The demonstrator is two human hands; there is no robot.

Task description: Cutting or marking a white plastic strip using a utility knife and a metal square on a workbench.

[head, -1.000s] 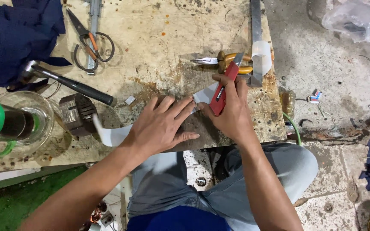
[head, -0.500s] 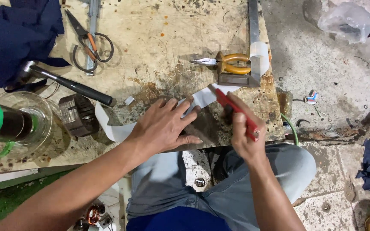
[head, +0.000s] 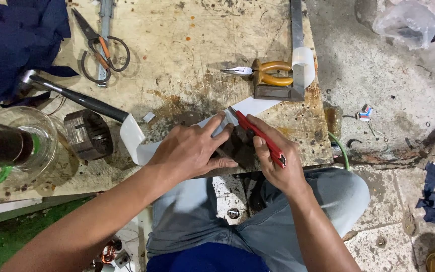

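Pliers (head: 270, 73) block ahead; bare bench (head: 187, 45) beyond free.

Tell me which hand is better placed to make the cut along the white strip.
Right. The right hand already grips the red utility knife, tip at the white strip; the left hand lies flat, pinning the strip down.

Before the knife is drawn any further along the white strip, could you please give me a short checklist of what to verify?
1. Left hand pins white strip flat: ok.
2. Right hand grips red knife firmly: ok.
3. Knife tip on the strip: ok.
4. Left fingertips out of the blade's path: not ok, they lie close beside the tip.
5. Blade sharp: cannot tell.
6. Pliers and hammer lie apart from the cut: ok.
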